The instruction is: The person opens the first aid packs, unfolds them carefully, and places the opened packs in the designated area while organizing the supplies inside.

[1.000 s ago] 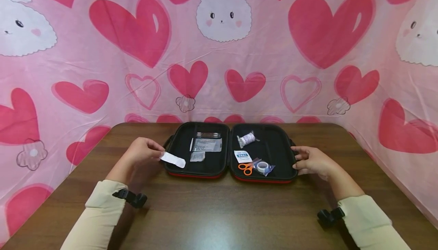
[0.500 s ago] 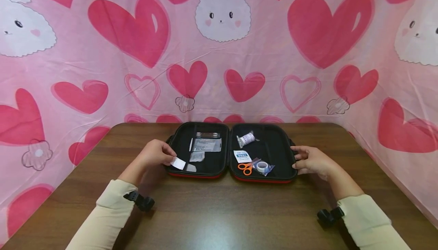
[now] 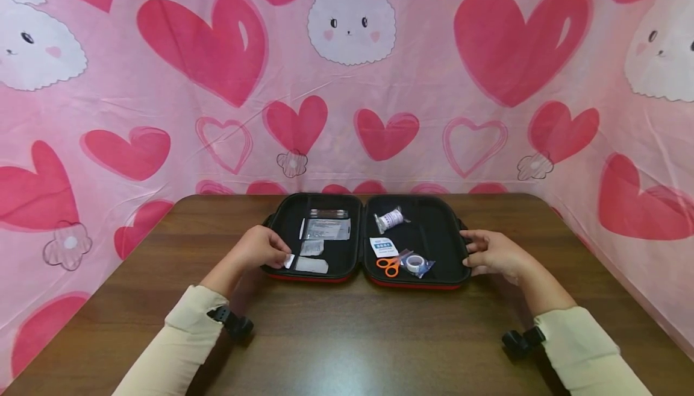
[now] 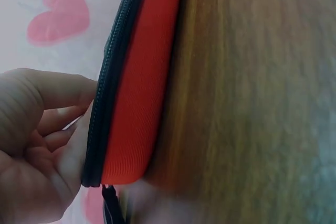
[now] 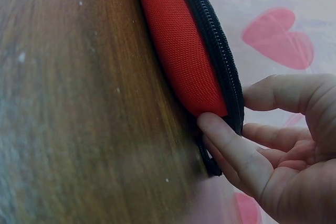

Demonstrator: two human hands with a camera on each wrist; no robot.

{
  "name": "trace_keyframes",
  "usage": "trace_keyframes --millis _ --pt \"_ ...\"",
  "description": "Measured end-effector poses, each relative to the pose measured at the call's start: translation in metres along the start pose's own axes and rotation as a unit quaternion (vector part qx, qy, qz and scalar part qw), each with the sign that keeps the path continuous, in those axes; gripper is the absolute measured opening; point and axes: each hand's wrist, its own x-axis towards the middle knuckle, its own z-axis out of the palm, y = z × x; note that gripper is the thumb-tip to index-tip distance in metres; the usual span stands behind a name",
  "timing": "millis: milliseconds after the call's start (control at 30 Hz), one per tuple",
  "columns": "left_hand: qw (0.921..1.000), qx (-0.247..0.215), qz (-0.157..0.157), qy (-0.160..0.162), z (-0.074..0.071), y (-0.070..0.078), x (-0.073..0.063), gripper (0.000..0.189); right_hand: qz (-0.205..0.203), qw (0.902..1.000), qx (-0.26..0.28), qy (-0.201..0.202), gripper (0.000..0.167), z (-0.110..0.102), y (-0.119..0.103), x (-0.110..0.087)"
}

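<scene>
An open zippered first-aid case [image 3: 423, 200], black inside and red outside, lies flat on the table. My left hand [image 3: 260, 250] pinches the near end of a flat white strip [image 3: 311, 265] at the case's left side. Most of that strip lies behind the dark mesh in the left half, its white end outside. In the left wrist view the case's edge hides the fingertips. My right hand [image 3: 497, 255] holds the case's right edge; in the right wrist view the thumb [image 5: 210, 127] lies on the red side and the fingers are at the zipper.
Several flat packets [image 3: 328, 229] sit behind the mesh in the left half. In the right half lie a wrapped bandage roll [image 3: 390, 220], a white-and-blue packet [image 3: 384, 247], orange-handled scissors [image 3: 389, 267] and a bagged tape roll [image 3: 416, 264]. The wooden table [image 3: 347, 336] meets a pink curtain [image 3: 347, 131].
My left hand has moved right and slightly down, sliding the white strip from above the case's left edge in behind the mesh. The right hand stays at the right edge.
</scene>
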Motion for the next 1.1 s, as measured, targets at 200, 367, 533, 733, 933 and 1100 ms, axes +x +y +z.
trace_keyframes --millis 200,367,533,733,933,1100 --pt "0.9998 -0.001 -0.004 -0.018 0.006 0.003 0.003 0.004 -0.001 1.0 -0.003 0.002 0.077 -0.001 0.0 0.0" --pt "0.9995 -0.011 -0.011 -0.027 0.01 0.005 0.006 0.003 0.002 1.0 -0.004 0.004 0.077 0.0 -0.001 0.0" --pt "0.999 -0.017 -0.007 -0.042 0.013 0.005 0.01 0.006 0.001 1.0 -0.006 0.003 0.076 -0.001 0.0 0.0" --pt "0.9984 -0.032 -0.004 -0.045 0.015 0.004 0.011 0.006 -0.001 1.0 -0.008 0.002 0.076 0.0 -0.001 -0.001" --pt "0.9971 -0.051 -0.006 -0.057 0.012 0.005 0.008 0.007 0.0 0.9999 -0.009 0.004 0.076 -0.001 0.0 0.0" --pt "0.9969 -0.051 -0.007 -0.06 0.008 0.008 0.006 0.01 -0.002 1.0 -0.008 0.001 0.076 -0.001 0.0 0.0"
